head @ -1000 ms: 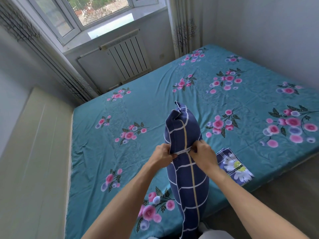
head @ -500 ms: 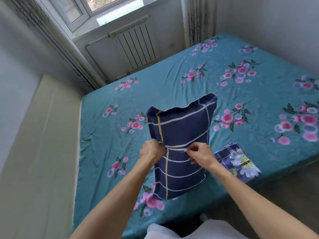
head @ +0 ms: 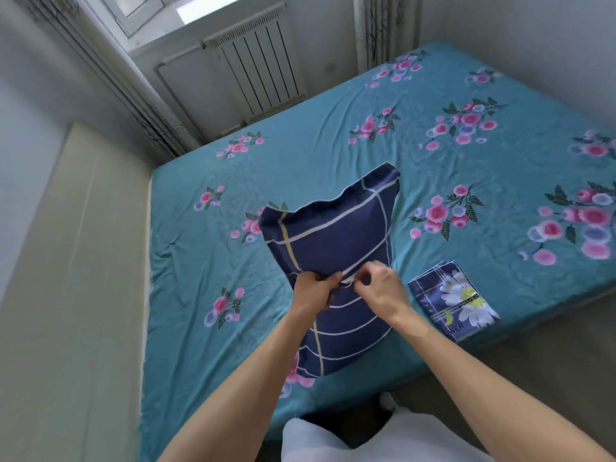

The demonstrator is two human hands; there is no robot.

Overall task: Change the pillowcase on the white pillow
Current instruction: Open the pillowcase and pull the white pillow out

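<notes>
2 hands meet at the middle of the pillow [head: 333, 241], which stands tilted on the near part of the bed [head: 333, 151] in a dark blue checked pillowcase [head: 350, 335], its long axis running from the person up and away. The left hand [head: 315, 290] grips the cloth with curled fingers and the right hand [head: 380, 288] pinches it just beside, a sliver of white showing between them. Judging by this, the opening lies right at the fingertips, both hands equally near, and a folded flowered pillowcase [head: 456, 300] waits on the bed to the right.
</notes>
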